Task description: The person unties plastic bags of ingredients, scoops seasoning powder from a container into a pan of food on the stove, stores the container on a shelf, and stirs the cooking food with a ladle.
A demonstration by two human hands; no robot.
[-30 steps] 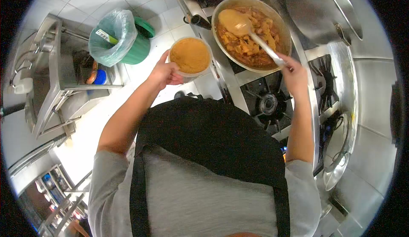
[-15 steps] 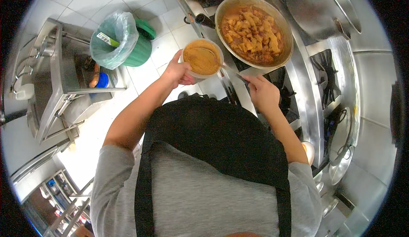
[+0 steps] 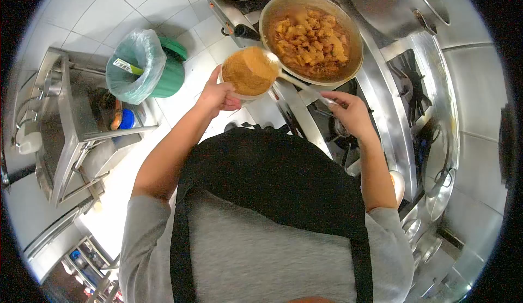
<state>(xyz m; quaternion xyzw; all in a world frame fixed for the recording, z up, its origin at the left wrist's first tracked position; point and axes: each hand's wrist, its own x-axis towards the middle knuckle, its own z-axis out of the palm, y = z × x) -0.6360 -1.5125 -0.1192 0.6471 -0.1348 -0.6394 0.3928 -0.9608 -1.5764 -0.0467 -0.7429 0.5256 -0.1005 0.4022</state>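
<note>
My left hand (image 3: pixel 216 96) grips a round tub (image 3: pixel 255 96) of orange-brown powder (image 3: pixel 246 74) by its side, beside the pan's near edge. In my right hand (image 3: pixel 351 112) is the handle of a long metal spoon (image 3: pixel 300 84). Its blurred bowl is at the tub's right rim, next to the powder; how much it carries I cannot tell. Just beyond sits a wide pan (image 3: pixel 358 63) on the stove, holding chunky pieces of food (image 3: pixel 316 41) in a reddish-brown sauce.
A black pan handle (image 3: pixel 246 31) sticks out toward the tub. Large metal pots (image 3: pixel 395 3) stand at the back of the stove, with burner grates (image 3: pixel 408 82) nearer. On the left are a lined green bin (image 3: pixel 169 79) and a steel counter (image 3: pixel 73 134).
The spoon's bowl has moved from inside the powder to the tub's right rim. My right hand has shifted right, and the view has shifted slightly.
</note>
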